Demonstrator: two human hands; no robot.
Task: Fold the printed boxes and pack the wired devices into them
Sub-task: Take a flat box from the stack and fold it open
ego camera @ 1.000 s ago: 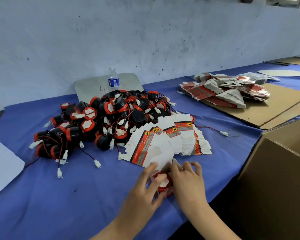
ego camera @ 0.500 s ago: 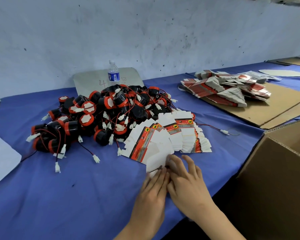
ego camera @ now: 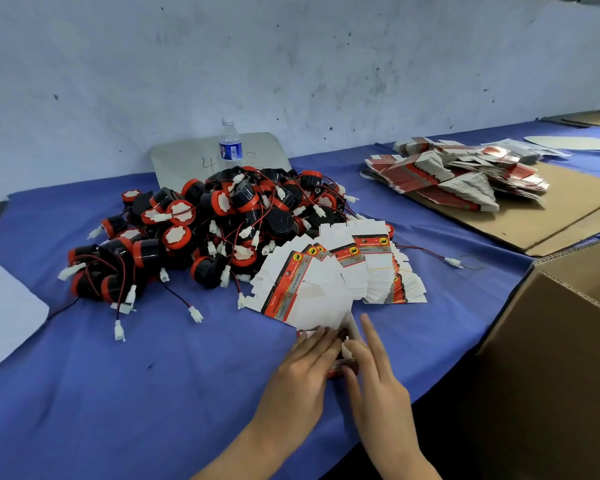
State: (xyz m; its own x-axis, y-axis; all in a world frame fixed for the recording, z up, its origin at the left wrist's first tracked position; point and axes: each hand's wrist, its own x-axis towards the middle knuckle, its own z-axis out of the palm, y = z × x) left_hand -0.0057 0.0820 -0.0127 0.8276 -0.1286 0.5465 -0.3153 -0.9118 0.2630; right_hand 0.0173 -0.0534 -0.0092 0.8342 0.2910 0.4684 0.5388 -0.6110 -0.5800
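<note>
A small red-and-white printed box [ego camera: 340, 366] stands on the blue cloth at the near edge, mostly hidden between my hands. My left hand [ego camera: 300, 374] grips it from the left, fingers laid over its top. My right hand [ego camera: 376, 375] presses against its right side with the thumb, fingers straight. A white flap [ego camera: 352, 324] sticks up above the box. Whatever is inside the box is hidden. Flat printed boxes [ego camera: 329, 271] lie fanned out just beyond my hands. Behind them lies a heap of black-and-red wired devices [ego camera: 205, 230] with white connectors.
An open cardboard carton [ego camera: 551, 341] stands at the right. More flat boxes [ego camera: 458, 174] are stacked on a cardboard sheet [ego camera: 551, 220] at the far right. A water bottle [ego camera: 230, 143] stands before a grey board [ego camera: 187, 161]. White sheet [ego camera: 4, 306] at the left; a loose wire [ego camera: 451, 261].
A second ago the red device showed in the open box between my hands. Both hands have since closed in over the box, and the device is out of sight.
</note>
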